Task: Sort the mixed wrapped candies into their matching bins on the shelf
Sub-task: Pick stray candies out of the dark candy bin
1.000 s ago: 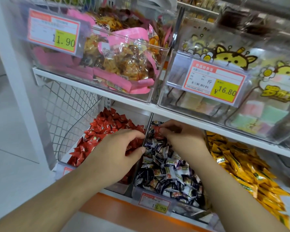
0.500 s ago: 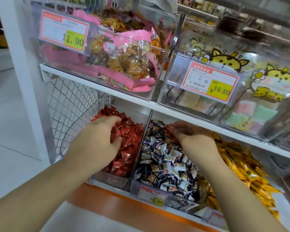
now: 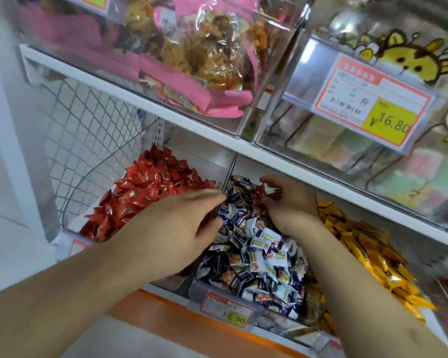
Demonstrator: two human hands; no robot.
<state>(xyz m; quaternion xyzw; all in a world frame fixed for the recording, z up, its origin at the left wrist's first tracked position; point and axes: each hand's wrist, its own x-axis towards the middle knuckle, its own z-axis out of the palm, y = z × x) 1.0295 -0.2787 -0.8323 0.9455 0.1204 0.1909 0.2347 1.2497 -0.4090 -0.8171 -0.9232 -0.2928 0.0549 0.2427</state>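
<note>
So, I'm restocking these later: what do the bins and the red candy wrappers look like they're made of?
The bins look like clear hard plastic: the goods show through and the edges catch glare. The red candy wrappers look like glossy foil or film, creased and glinting; which one is unclear.

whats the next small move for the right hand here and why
Probably lift the red candies it is pinching and carry them left over the divider into the red bin. The right hand sits at the back of the dark-wrapper bin, where those red wrappers don't match.
</note>
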